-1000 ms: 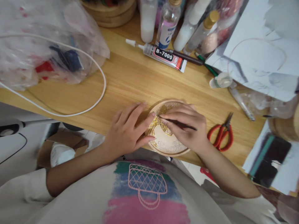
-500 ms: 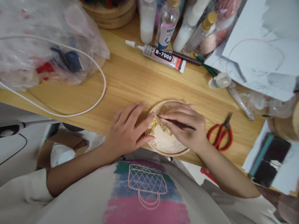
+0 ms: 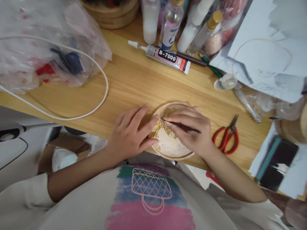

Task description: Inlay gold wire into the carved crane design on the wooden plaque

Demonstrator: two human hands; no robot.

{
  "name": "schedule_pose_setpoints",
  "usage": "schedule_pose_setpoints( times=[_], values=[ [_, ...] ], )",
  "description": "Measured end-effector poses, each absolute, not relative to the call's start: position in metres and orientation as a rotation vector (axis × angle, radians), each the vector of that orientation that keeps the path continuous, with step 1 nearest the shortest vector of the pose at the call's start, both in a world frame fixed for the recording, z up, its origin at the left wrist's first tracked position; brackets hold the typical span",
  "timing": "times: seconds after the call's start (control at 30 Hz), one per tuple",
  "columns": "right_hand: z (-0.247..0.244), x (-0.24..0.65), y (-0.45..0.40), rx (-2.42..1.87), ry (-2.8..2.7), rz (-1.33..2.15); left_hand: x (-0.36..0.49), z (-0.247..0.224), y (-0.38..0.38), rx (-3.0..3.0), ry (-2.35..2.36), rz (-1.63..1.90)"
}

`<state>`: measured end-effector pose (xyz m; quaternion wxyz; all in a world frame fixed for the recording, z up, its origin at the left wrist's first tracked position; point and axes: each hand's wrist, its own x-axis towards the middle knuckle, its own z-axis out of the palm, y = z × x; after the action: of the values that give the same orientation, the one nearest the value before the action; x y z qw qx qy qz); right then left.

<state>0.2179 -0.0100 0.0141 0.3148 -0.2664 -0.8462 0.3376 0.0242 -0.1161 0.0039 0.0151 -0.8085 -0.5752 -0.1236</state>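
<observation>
A round wooden plaque (image 3: 176, 145) with gold raised lines and a drawn wave pattern lies at the table's front edge. My right hand (image 3: 192, 127) pinches dark tweezers (image 3: 183, 126), whose tips touch the gold pattern near the plaque's upper left. My left hand (image 3: 131, 132) rests on the table with fingers spread, its index fingertip and thumb on the plaque's left part, close to the tweezer tips. Part of the plaque is hidden under my right hand.
Red-handled pliers (image 3: 226, 137) lie right of my right hand. Behind are a B-7000 glue tube (image 3: 168, 58), bottles (image 3: 170, 27) and papers (image 3: 266, 48). A white cable (image 3: 105, 83) loops beside a plastic bag (image 3: 48, 48) at left. A dark phone (image 3: 279, 163) is at far right.
</observation>
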Motion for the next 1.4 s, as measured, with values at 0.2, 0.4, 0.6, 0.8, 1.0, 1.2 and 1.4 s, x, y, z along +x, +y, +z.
schedule_pose_setpoints(
  times=[0.2, 0.4, 0.6, 0.8, 1.0, 1.2, 1.4],
  values=[
    [0.015, 0.218, -0.01, -0.714, -2.238, 0.893, 0.025, 0.004, -0.115, -2.515, -1.782, -0.406],
    [0.015, 0.218, -0.01, -0.709, -2.24, 0.888, 0.024, 0.004, -0.116, -2.522, -1.774, -0.407],
    [0.015, 0.219, -0.01, -0.703, -2.224, 0.904, 0.024, 0.003, -0.116, -2.518, -1.768, -0.44],
    [0.018, 0.22, -0.012, -0.741, -2.189, 0.927, 0.023, 0.004, -0.116, -2.518, -1.768, -0.524],
    [0.021, 0.224, -0.012, -0.764, -2.156, 0.906, 0.021, 0.002, -0.117, -2.526, -1.756, -0.622],
    [0.018, 0.23, -0.002, -0.91, -2.048, 0.818, 0.019, 0.0, -0.117, -2.531, -1.659, -0.737],
    [0.014, 0.231, 0.009, -1.076, -1.784, 0.846, 0.019, -0.001, -0.115, -2.567, -1.568, -0.746]
  ],
)
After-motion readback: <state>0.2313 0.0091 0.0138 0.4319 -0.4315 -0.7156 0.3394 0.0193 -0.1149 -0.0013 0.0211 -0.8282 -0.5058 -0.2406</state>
